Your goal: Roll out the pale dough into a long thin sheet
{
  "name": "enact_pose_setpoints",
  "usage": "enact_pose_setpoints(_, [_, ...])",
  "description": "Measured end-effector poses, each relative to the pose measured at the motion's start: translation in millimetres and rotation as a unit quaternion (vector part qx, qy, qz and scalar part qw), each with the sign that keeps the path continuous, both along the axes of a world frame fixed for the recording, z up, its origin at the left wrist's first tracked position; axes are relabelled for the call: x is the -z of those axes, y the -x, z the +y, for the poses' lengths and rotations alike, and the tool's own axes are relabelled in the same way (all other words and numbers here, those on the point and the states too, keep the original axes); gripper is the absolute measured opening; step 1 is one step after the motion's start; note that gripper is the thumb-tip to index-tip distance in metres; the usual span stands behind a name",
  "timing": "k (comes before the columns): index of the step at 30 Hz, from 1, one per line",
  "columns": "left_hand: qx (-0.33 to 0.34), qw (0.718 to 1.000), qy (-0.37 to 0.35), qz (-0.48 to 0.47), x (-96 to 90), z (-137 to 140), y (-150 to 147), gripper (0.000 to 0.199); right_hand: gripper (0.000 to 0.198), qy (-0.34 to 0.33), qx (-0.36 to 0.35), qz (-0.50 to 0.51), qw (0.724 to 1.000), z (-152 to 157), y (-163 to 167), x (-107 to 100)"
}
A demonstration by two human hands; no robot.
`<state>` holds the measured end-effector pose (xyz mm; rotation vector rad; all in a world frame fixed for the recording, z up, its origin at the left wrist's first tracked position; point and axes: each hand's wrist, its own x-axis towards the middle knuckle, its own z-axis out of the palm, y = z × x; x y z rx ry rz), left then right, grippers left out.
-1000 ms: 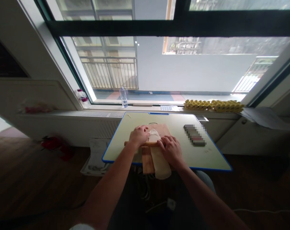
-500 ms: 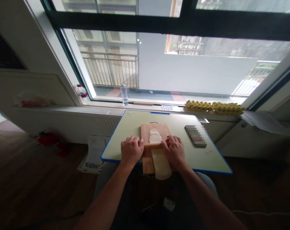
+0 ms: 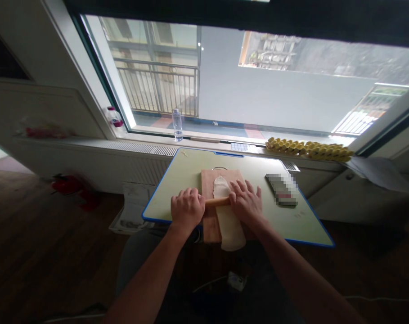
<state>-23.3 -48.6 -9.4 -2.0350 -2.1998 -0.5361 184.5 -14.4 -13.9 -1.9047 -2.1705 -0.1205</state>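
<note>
A wooden rolling pin lies across a long flat strip of dough. Beneath the dough is a wooden cutting board, and the strip's near end hangs past the board's front edge. My left hand is closed around the pin's left end, fingers curled. At the other end, my right hand rests on the pin with its fingers stretched out and spread; its palm side is hidden.
The board sits on a small pale green table with a blue rim. To the right lies a pixelated phone-like object. On the windowsill stand a clear bottle and yellow egg trays. A red fire extinguisher is at the left.
My right hand's fingers have straightened and spread from a curled grip. My left hand stays closed on the rolling pin. The view has tilted slightly downward.
</note>
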Motion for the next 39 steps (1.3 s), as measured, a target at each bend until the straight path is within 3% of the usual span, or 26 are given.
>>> enact_pose_setpoints(16, [0.023,0.998,0.063,-0.023,-7.7,28.6,8.6,0.04,0.053,0.02,-0.01,-0.013,1.0,32.0,5.4,-5.8])
enact_pose_setpoints(30, [0.003,0.994,0.093,-0.053,-7.6,81.1,20.9,0.039,0.059,0.079,-0.009,0.032,0.996,85.5,13.8,-8.0])
enact_pose_setpoints(35, [0.011,0.994,0.094,-0.044,-7.2,80.7,21.7,0.04,0.06,0.084,-0.01,0.028,0.996,83.0,13.2,-8.3])
enact_pose_setpoints(39, [0.024,0.996,0.085,-0.033,-8.4,66.0,17.4,0.039,0.06,0.072,0.0,0.019,0.997,62.4,10.2,-7.7])
